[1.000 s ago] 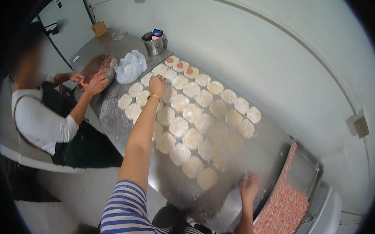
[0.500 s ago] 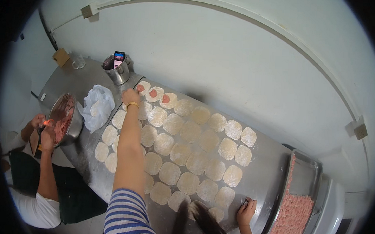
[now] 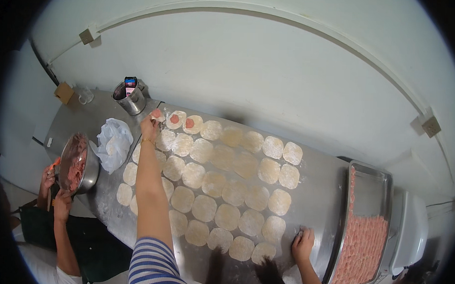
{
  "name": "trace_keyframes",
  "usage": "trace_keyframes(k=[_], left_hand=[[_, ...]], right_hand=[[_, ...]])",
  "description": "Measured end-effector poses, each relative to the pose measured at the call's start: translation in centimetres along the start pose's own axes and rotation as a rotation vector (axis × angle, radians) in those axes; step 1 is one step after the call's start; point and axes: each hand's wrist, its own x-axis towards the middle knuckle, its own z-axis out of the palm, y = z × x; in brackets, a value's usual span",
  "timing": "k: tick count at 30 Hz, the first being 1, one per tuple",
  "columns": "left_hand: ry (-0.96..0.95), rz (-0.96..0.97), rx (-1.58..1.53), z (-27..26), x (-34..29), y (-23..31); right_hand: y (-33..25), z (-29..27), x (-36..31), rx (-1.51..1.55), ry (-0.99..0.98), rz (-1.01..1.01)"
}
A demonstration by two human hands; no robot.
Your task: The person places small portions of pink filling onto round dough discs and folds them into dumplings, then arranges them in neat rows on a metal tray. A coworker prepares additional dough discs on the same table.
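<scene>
At the table's far left corner my left hand (image 3: 149, 127) pinches a round dough wrapper (image 3: 158, 115) with a dab of pink meat filling on it. The wrapper's edge is lifted off the steel. Two more filled wrappers (image 3: 176, 119) lie just right of it, flat and uncovered. Rows of plain floured wrappers (image 3: 227, 216) spread across the table. My right hand (image 3: 303, 245) rests near the table's front right, fingers curled in; a small dark spot shows at its fingertips, too small to name. My left forearm hides part of the left rows.
On the right stands a metal tray (image 3: 346, 206) largely filled with rows of pink meat pieces. A co-worker's hands (image 3: 62, 205) are at a steel bowl (image 3: 89, 173) of minced meat on the left. Near it are a white plastic bag (image 3: 114, 144) and a metal pot (image 3: 133, 102) holding a phone.
My left hand has lifted the corner wrapper with its filling off the table. The view has shifted slightly. My right hand stays by the table's front right. The co-worker's hands have moved lower on the bowl.
</scene>
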Motion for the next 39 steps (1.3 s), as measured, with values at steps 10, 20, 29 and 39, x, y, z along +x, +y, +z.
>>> trace_keyframes(k=[10, 20, 29, 39], left_hand=[[-0.621, -0.245, -0.337, 0.9, -15.9, -0.2], [-0.756, -0.692, -0.161, 11.4, -57.7, -10.6], [-0.524, -0.516, 0.298, 12.6, -72.0, -13.0], [-0.552, -0.344, 0.685, 9.3, -72.8, -15.9]], right_hand=[[1.4, 0.6, 0.2, 0.114, -0.021, 0.01], [3.8, -5.2, -1.9, 1.714, -0.559, 0.611], [10.1, -6.1, -8.8, 1.269, -0.468, 0.434], [12.3, -6.4, -11.3, 1.352, -0.505, 0.455]])
